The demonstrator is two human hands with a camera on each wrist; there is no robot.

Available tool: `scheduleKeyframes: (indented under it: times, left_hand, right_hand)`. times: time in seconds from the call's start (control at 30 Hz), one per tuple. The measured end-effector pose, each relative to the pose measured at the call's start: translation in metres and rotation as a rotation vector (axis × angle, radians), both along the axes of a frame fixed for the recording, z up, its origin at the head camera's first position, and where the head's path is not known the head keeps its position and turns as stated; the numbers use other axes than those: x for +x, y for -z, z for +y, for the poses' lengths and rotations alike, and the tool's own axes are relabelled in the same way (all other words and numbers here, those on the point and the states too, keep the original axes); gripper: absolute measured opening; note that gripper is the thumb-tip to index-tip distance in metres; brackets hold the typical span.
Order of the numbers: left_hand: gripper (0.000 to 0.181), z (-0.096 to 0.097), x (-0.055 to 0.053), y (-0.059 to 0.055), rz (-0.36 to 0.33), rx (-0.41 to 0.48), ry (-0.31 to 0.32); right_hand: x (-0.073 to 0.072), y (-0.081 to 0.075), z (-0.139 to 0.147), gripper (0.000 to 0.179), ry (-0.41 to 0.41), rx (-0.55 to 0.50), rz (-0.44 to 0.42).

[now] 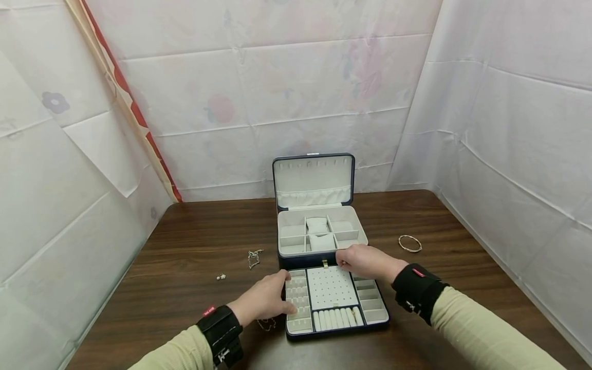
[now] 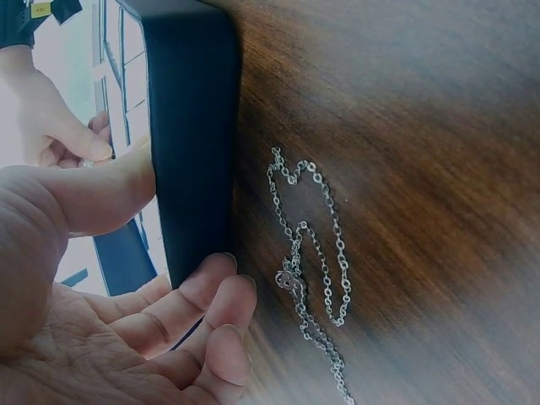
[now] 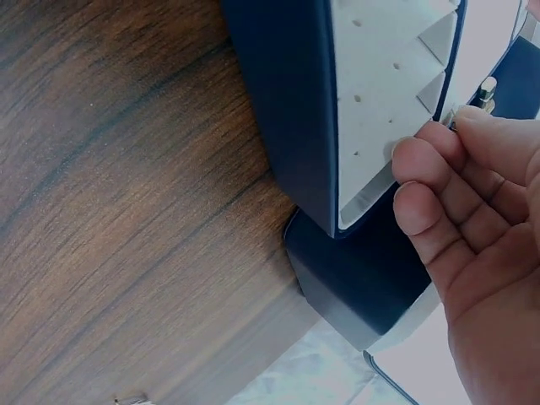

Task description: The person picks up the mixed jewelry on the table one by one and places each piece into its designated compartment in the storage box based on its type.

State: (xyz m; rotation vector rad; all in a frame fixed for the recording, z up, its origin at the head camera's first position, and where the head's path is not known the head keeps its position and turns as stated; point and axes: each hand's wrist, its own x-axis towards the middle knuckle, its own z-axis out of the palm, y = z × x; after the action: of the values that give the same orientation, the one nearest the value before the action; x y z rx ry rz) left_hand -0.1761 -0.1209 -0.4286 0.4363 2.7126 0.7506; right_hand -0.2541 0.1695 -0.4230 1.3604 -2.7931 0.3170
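A dark blue jewelry box (image 1: 307, 261) stands with its lid (image 1: 314, 180) raised and its pale front tray (image 1: 337, 333) laid out before it. My left hand (image 1: 265, 298) holds the tray's left side, thumb over the rim and fingers against the outer wall (image 2: 198, 143). At the back of the tray, by the gold clasp (image 1: 325, 263), my right hand (image 1: 365, 261) pinches a small shiny piece of jewelry (image 2: 88, 164), mostly hidden by the fingertips. Just in front of that hand lies the tray's dotted white panel (image 1: 332, 288).
A silver chain (image 2: 340, 245) lies beside the tray, near the left hand. Farther left are another silver chain (image 1: 254, 258) and small pale jewelry pieces (image 1: 221, 276). A bangle (image 1: 410, 243) rests on the wooden table at the right. Hanging sheets enclose the table.
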Motion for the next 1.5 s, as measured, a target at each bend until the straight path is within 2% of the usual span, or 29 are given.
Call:
scheduleKeyframes:
  times: [0.87,1.23,1.5]
  left_hand:
    - [0.067,0.0003,0.0012,-0.0009,0.004,-0.004,0.0]
    - [0.067,-0.0006,0.0006,-0.0017,0.002,0.003,0.012]
    - [0.066,0.0001,0.0008,-0.002,0.004,0.002,0.017]
  right_hand:
    - [0.0007,0.0037,-0.001,0.017,0.025,0.016,0.02]
    - [0.0012,0.003,-0.0006,0.019,-0.031,-0.032,0.058]
    - [0.0007,0.0048,0.0,0.018,-0.029,-0.031,0.054]
